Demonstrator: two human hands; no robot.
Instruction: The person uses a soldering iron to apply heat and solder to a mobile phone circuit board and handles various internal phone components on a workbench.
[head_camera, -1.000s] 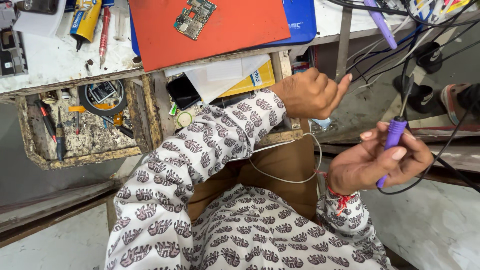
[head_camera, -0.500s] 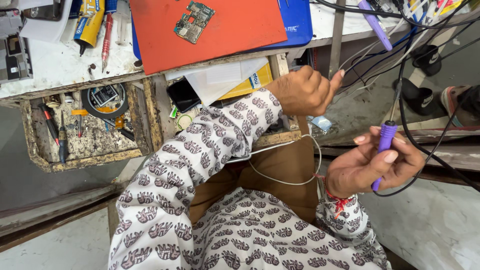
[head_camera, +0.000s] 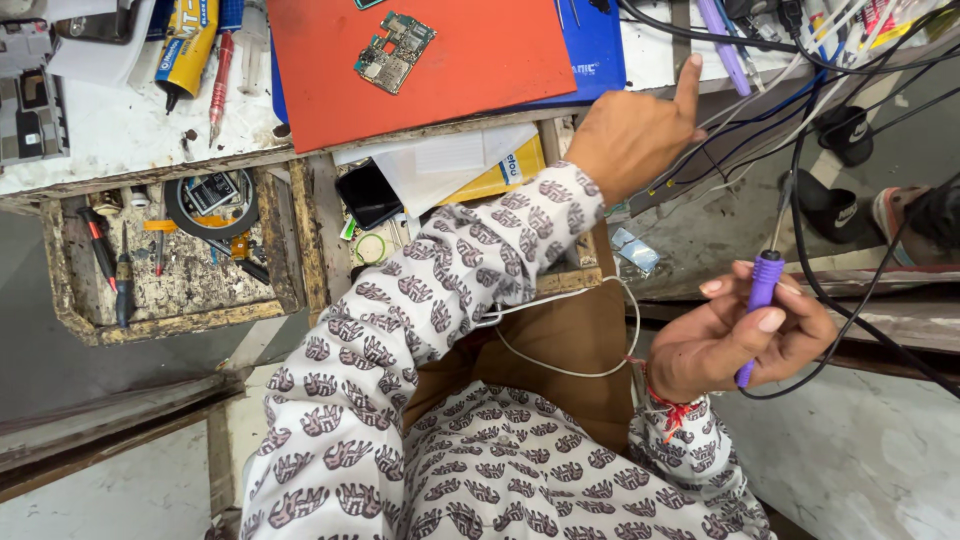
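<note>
— Hands first: what do they hold?
— Right hand (head_camera: 745, 335) grips a slim purple soldering iron (head_camera: 762, 290), off the bench (head_camera: 120, 130); left hand (head_camera: 635, 130) holds nothing, forefinger raised at the bench edge beside tangled cables (head_camera: 760, 95).
— Surface?
— Smooth red mat (head_camera: 470, 60); green circuit board (head_camera: 393, 52).

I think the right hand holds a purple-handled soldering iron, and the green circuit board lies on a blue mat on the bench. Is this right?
Not quite. In the head view the circuit board lies on the orange-red mat, not a blue one; only a blue edge shows beside that mat. The right hand does hold the purple-handled soldering iron.
</note>
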